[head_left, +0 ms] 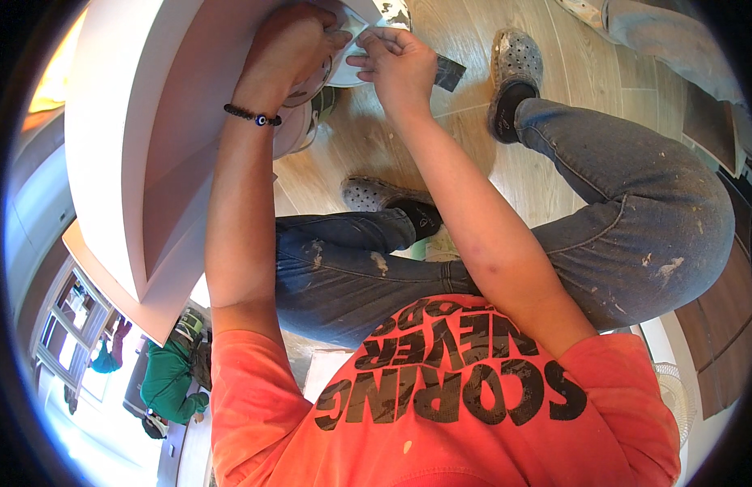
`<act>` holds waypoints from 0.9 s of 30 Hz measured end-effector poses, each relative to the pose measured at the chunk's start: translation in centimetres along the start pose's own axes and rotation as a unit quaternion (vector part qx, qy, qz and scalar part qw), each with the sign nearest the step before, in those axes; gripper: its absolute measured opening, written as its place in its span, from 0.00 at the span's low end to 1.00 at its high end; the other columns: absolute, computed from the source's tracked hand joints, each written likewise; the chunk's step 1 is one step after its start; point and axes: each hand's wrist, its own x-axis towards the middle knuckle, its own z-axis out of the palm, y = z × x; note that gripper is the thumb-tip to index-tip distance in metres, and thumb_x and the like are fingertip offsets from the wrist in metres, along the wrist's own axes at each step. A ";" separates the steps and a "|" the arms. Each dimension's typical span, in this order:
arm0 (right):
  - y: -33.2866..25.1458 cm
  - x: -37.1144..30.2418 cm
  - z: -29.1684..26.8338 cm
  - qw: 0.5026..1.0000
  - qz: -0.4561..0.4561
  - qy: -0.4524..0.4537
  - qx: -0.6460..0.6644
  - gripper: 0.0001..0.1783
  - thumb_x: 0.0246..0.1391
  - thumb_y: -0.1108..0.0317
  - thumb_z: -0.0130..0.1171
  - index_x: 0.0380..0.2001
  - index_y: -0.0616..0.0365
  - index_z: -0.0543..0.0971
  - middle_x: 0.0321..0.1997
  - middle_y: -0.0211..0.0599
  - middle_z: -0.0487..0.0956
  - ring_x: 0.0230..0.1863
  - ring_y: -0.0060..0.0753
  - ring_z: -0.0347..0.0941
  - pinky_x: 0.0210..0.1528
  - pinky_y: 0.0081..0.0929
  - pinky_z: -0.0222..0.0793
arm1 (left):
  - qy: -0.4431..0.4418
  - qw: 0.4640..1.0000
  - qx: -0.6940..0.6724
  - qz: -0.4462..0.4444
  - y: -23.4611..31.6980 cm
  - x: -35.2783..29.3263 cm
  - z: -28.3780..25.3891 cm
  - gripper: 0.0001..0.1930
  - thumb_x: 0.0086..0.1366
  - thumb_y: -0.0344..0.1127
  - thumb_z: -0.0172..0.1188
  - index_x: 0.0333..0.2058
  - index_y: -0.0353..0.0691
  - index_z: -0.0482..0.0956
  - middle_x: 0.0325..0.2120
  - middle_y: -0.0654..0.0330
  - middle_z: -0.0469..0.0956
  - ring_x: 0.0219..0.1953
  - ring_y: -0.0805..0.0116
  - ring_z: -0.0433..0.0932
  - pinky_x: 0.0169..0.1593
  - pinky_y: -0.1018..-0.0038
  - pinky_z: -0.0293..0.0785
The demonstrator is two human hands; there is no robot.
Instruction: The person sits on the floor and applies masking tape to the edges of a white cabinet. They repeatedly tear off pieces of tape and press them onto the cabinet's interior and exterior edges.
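Note:
My left hand (299, 47) is at the top, beside the pale panel, with its fingers curled close to a white edge. What it grips there, if anything, is hidden. Close by on the right, my right hand (402, 71) has thumb and fingertips drawn together near the same white corner; anything between them is too small to make out. A dark flat rectangular piece (449, 74) sticks out beyond the right hand's outer side, and I cannot tell whether that hand holds it. Beneath my hands is a round white container (292, 134), partly covered by the left forearm.
A large pale curved panel (177, 122) rises along my left. Wood-look floor (453, 150) lies under my feet in grey clogs (519, 58). A person in green (169, 377) is at lower left. Another person's grey trouser leg (668, 36) shows at upper right, and a white fan (674, 394) at lower right.

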 end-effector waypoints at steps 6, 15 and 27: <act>0.0 0.0 0.1 1.000 -0.005 0.001 -0.015 0.07 0.62 0.73 0.65 0.39 0.68 0.82 0.35 0.44 0.87 0.32 0.34 0.88 0.26 0.24 0.82 | 0.007 1.000 0.015 0.010 -0.2 0.0 0.1 0.21 0.66 0.51 0.64 0.34 0.33 0.85 0.33 0.43 0.83 0.35 0.43 0.80 0.44 0.55 0.76; -0.6 0.1 0.5 0.999 0.015 0.016 -0.035 0.10 0.59 0.71 0.68 0.38 0.68 0.81 0.34 0.44 0.87 0.30 0.33 0.88 0.25 0.25 0.80 | 0.019 1.000 0.015 -0.012 -0.3 0.1 0.4 0.23 0.66 0.53 0.64 0.39 0.35 0.86 0.37 0.42 0.84 0.38 0.42 0.82 0.47 0.55 0.77; 0.0 0.7 1.0 0.994 0.004 0.050 -0.093 0.14 0.57 0.65 0.72 0.34 0.67 0.81 0.30 0.44 0.87 0.26 0.32 0.87 0.29 0.27 0.79 | 0.045 0.997 0.005 -0.065 2.9 -0.6 -1.4 0.10 0.57 0.37 0.69 0.32 0.36 0.85 0.38 0.46 0.84 0.42 0.48 0.82 0.48 0.57 0.77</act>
